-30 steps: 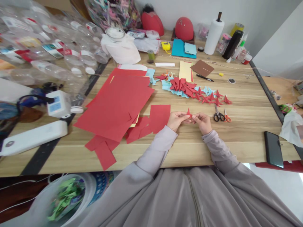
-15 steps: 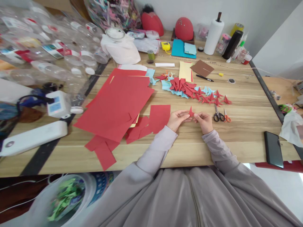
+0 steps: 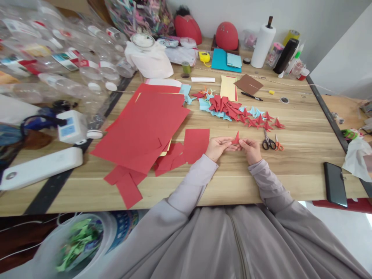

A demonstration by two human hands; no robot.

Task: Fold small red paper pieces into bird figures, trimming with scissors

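Pinch grip, both hands: left hand (image 3: 218, 148) holds the small folded red paper piece (image 3: 236, 139) low on its left side, thumb over fingers; right hand (image 3: 251, 150) has thumb and forefinger together at its lower right edge. Piece sits just right of frame centre, point up, above the wooden tabletop (image 3: 299, 166).

Change over the last second: piece shifted slightly rightward; its spike, close to vertical earlier, now leans right at the tip. Reads as turning or adjusting between the fingertips; my judgement is that handling of this one is unfinished. Creases too small to make out.

Surroundings unchanged. Folded red pieces (image 3: 222, 104) and folded pale-blue pieces (image 3: 205, 104) lie beyond the hands, upper right of centre. Black-handled scissors (image 3: 271, 144) and orange-handled scissors (image 3: 279, 145) rest near the right hand, untouched. Red paper square (image 3: 197, 144) lies just beside the left.
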